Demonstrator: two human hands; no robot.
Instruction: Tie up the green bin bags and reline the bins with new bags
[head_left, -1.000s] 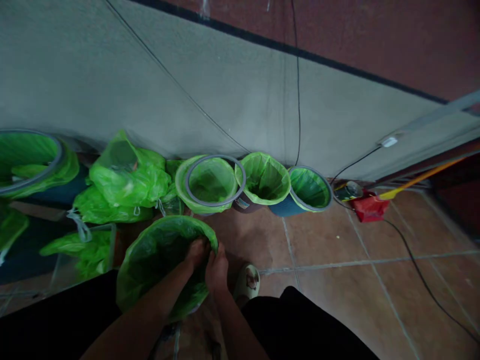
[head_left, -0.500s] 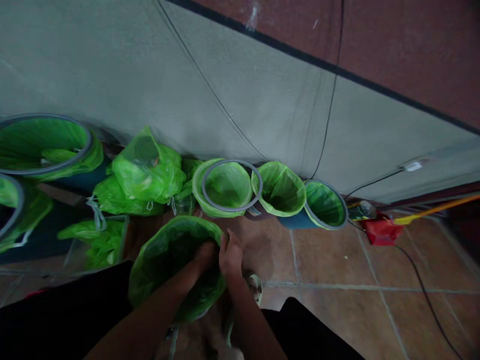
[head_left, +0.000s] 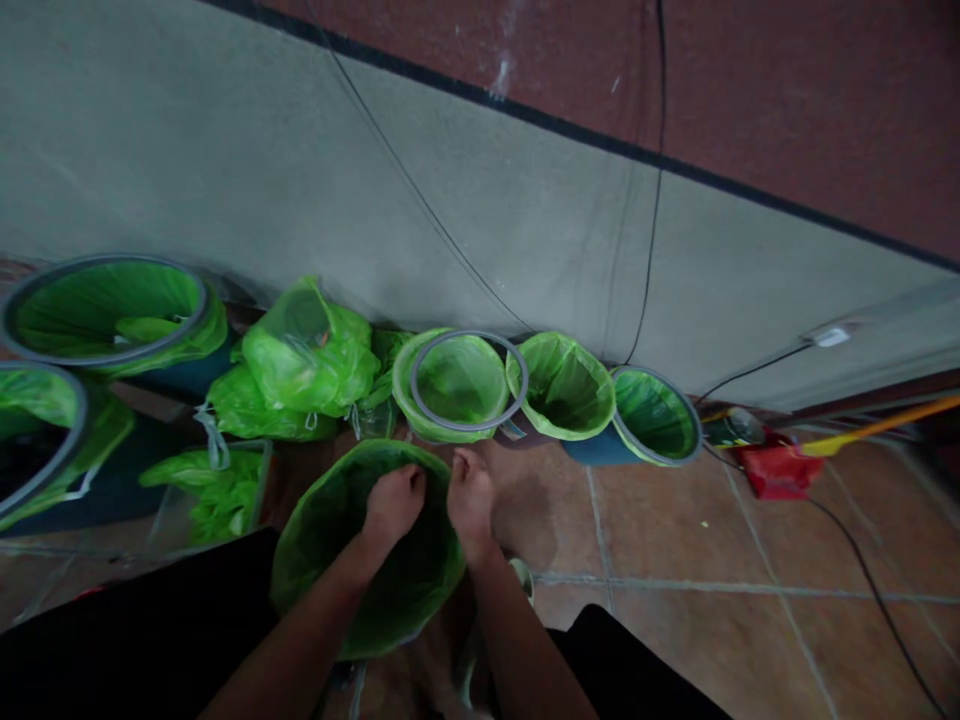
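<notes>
Between my legs stands a trash bin lined with a green bag (head_left: 330, 480), its mouth facing up and the liner folded over the rim. My left hand (head_left: 395, 503) is closed above the bin's opening, near the far right part of the rim. Just beside it, my right hand (head_left: 471, 497) is closed at the outside of that rim. The two hands are a little apart. Dim light and curled fingers hide what either hand may hold. The inside of the bin is dark.
Against the wall stand several lined bins, among them one with a loose grey ring (head_left: 525, 385) on top. Large bins (head_left: 202, 300) and stuffed green bags (head_left: 311, 350) are at left, beside a clear box (head_left: 262, 490). A red dustpan (head_left: 780, 468) and cable lie right.
My left hand has risen out of the bin and is now closed above its opening. My right hand's fingers have curled in at the rim. The view has shifted slightly.
</notes>
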